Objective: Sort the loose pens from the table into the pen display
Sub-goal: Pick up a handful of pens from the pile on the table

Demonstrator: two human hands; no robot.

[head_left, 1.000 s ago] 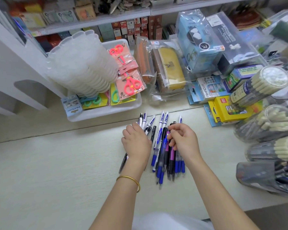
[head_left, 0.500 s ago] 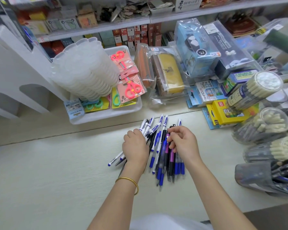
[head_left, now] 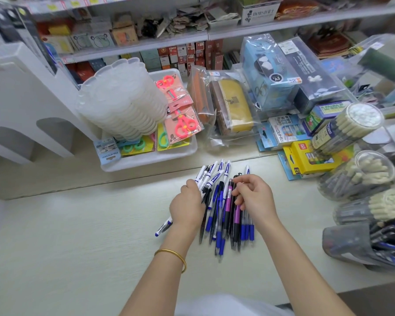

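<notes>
- Left hand [head_left: 187, 208] lay knuckles up over the left side of the pens [head_left: 224, 222], forearm coming in from the near edge, gold bangle [head_left: 172, 255] on the wrist.
- Its fingers were curled round a bunch of white pens [head_left: 211, 176]. Their blue-printed clip ends fanned out far of the knuckles and one tip stuck out near-left of the wrist.
- Right hand [head_left: 253, 197] sat over the right side of the pile, fingers bent, thumb and forefinger pinching the far end of the dark pens there. Couldn't tell exactly which pen it had.
- The rest of the pens lay loose on the table [head_left: 78, 236] between and under both hands: blue-grip, black and purple barrels, roughly parallel, tips pointing near.
- Tilted holders [head_left: 347, 245] full of pens stood at the right edge, well apart from the pile. The farther ones held cream-capped pens.
- Readable text: "AIHAO" on a blue pack [head_left: 281, 133] far-right of the pile, and upside down on a small card [head_left: 107, 153] at the near-left corner of the white tray [head_left: 151, 160].
- "12" on the yellow box [head_left: 306, 160], just left of the holders.
- Print on the pen barrels was too small to read.
</notes>
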